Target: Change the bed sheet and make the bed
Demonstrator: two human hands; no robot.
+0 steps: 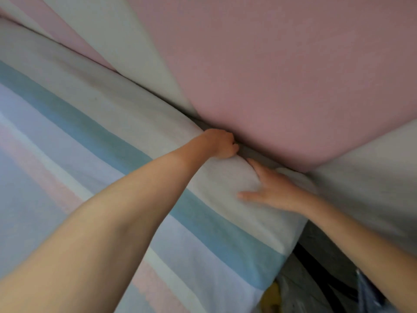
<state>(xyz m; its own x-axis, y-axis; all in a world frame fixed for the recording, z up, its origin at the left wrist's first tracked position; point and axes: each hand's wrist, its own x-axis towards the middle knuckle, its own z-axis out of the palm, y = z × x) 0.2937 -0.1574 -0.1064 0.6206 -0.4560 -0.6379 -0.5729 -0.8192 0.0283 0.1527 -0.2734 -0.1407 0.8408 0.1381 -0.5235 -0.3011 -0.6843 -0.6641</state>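
A striped bed sheet (94,136) in white, teal, lilac and pink bands covers the mattress. My left hand (222,144) reaches to the far corner of the bed, fingers curled down into the dark gap between mattress and wall, where it grips the sheet's white edge. My right hand (270,188) lies flat with straight fingers on the white part of the sheet at the mattress corner, thumb spread out toward the left. Its fingertips point into the same gap.
Pink and pale grey walls (282,75) meet right behind the mattress corner. To the right of the bed a dark gap (327,263) drops to the floor, with a yellow object (272,297) and blurred clutter at the bottom.
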